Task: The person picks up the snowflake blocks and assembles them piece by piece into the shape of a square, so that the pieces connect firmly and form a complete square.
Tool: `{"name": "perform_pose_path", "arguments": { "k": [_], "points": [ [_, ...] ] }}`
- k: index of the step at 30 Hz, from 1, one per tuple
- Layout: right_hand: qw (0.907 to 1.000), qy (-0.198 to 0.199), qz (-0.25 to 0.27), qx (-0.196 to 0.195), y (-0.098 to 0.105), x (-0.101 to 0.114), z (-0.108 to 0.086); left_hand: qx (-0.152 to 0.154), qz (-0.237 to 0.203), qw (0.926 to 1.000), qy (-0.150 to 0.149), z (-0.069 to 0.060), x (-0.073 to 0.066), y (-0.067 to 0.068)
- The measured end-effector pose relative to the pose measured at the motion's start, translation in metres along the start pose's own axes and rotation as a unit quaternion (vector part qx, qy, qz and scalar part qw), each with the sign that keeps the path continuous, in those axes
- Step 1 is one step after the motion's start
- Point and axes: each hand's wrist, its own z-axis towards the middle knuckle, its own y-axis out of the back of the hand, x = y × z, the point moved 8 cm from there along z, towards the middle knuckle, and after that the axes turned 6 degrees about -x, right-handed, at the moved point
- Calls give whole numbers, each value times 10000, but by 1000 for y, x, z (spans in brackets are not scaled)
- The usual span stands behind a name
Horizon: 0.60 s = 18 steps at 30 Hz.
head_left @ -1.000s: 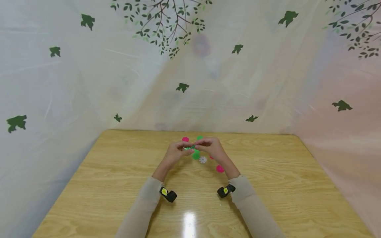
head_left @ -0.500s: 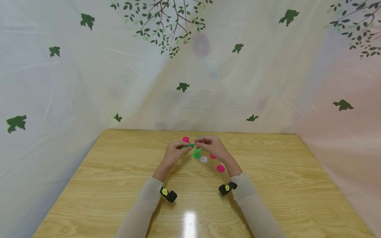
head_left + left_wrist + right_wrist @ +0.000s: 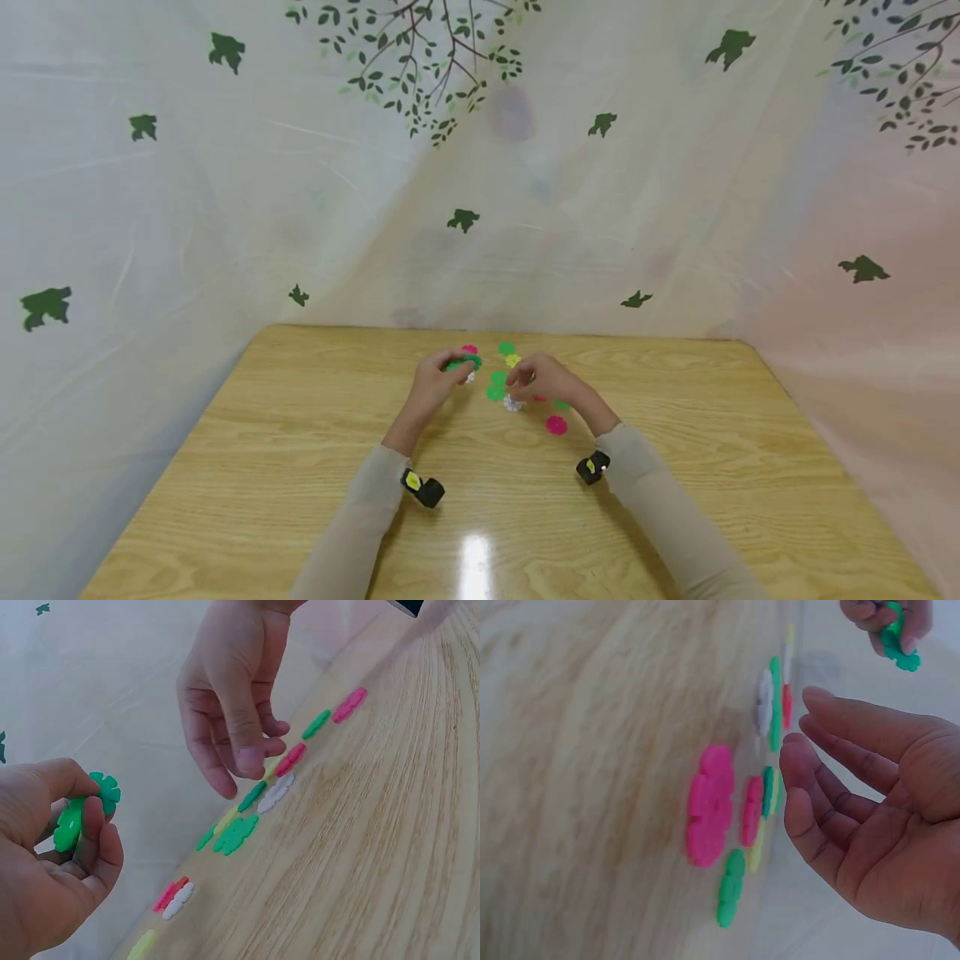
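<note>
My left hand (image 3: 432,387) pinches green flower-shaped plastic discs (image 3: 70,824) between thumb and fingers, above the table. In the left wrist view two such discs seem to be joined at an angle, partly covered by the fingers. To the right, my right hand (image 3: 553,382) hovers with loosely bent fingers and nothing between them, as the right wrist view shows. Below and near it lie a white disc (image 3: 513,404), green discs (image 3: 496,392) and a pink disc (image 3: 711,806).
More flower discs lie on the wooden table (image 3: 480,475): a yellow disc (image 3: 513,360), a green disc (image 3: 507,347) and a pink disc (image 3: 469,349) toward the back edge. A pale cloth (image 3: 375,208) with printed leaves hangs behind the table.
The hands were together at the green discs and have moved apart. My right hand has drawn away to the right and slightly down; my left keeps the discs, a little further left.
</note>
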Motion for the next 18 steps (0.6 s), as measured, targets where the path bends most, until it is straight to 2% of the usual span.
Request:
{"name": "perform_pose_path", "arguments": {
  "k": [4, 10, 15, 18],
  "points": [
    [9995, -193, -205, 128, -7, -6, 0, 105, -120, 9997, -183, 0, -1, 0],
    [9993, -206, -289, 148, -12, -8, -1, 350, -62, 9985, -412, 1, -3, -2],
    [9999, -58, -122, 57, -11, -8, -2, 436, 50, 9968, -665, 2, -5, -5],
    [9995, 118, 244, -186, -8, -4, -2, 544, 128, 9954, -773, 2, -5, -7]
  ]
}}
